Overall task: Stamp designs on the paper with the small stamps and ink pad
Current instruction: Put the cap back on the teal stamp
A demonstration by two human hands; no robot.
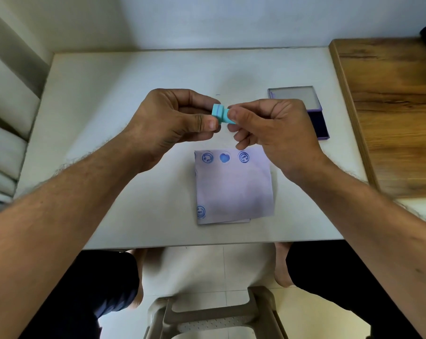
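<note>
Left hand (172, 118) pinches teal stamp (221, 114) | right hand (268, 128) grips its other end; both above paper (234, 187)

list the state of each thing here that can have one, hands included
small blue stamp: held in the air between both hands
left hand: pinches the stamp
right hand: pinches the stamp
ink pad: open, lid raised, on the table
paper: flat on the table, four blue prints visible
</note>
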